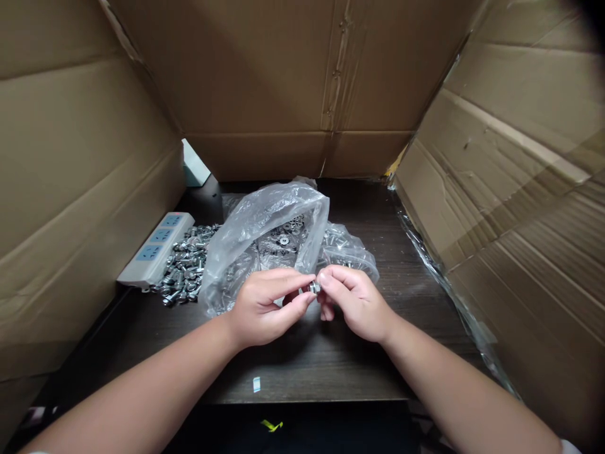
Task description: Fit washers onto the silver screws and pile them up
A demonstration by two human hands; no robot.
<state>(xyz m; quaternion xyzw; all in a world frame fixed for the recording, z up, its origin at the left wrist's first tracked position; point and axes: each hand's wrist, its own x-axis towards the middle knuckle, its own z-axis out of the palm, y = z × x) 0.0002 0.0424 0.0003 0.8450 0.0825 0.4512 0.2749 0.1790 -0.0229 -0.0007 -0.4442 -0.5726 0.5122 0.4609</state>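
In the head view, the left hand (268,306) and right hand (355,301) nearly close fingertips round a small shiny metal piece (313,287), before the crinkled clear plastic bag (269,221). Fingers hide most of it; its long axis cannot be told. Silvery bolts (184,268) lie heaped beside a white block (158,249).

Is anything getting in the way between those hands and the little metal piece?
Nothing visible does. Fingers of the left hand and right hand meet right at the small metal piece; the open plastic bag lies beyond, not between.
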